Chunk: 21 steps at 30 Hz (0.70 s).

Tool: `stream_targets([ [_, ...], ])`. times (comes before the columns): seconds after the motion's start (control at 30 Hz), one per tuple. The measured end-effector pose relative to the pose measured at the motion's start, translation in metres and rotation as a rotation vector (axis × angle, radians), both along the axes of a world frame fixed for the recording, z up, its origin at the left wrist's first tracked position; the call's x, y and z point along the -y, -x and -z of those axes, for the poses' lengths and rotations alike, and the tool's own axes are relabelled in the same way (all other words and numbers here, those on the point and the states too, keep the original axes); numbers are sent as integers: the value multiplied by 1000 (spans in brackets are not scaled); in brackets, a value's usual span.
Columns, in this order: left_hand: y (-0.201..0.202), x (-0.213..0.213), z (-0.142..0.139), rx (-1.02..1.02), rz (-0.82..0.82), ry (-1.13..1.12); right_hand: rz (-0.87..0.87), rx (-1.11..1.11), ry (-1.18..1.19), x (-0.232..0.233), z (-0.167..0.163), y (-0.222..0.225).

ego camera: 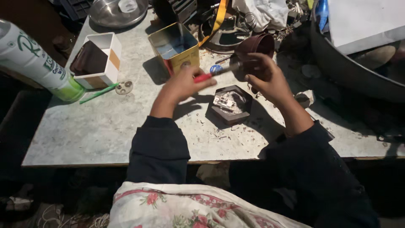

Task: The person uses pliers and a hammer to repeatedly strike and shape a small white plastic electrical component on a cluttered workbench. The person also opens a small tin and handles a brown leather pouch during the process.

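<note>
Cluttering grey worktop [105, 126]: tins, boxes, debris

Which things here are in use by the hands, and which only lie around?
In use:
left hand
right hand
red-handled screwdriver
dark switch housing

Lying around:
yellow tin
white box
green stick
metal bowl
brown cup

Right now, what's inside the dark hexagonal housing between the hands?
Inside the dark hexagonal housing, which lies open side up on the table, sits a small silvery metal part on pale material. Whatever is beneath that part is covered.
</note>
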<state>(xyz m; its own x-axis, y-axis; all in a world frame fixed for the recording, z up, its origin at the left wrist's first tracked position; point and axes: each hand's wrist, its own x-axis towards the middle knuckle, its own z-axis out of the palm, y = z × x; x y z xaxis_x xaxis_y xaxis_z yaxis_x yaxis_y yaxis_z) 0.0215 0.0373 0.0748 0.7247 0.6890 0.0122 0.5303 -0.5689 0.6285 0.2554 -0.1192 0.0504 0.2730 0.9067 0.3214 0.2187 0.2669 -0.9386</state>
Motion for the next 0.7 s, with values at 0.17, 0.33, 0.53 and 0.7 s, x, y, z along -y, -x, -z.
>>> stream_targets([
  [0.17,16,-3,-10,203,-149,-80,38,651,-60,9,-3,22],
  [0.33,21,-5,-11,229,-164,-163,-139,939,-82,2,11,43],
  [0.53,27,7,-21,111,-152,-43,357,1003,-255,1,23,1],
  [0.7,28,16,-22,-19,-101,36,395,885,199,15,20,-37],
])
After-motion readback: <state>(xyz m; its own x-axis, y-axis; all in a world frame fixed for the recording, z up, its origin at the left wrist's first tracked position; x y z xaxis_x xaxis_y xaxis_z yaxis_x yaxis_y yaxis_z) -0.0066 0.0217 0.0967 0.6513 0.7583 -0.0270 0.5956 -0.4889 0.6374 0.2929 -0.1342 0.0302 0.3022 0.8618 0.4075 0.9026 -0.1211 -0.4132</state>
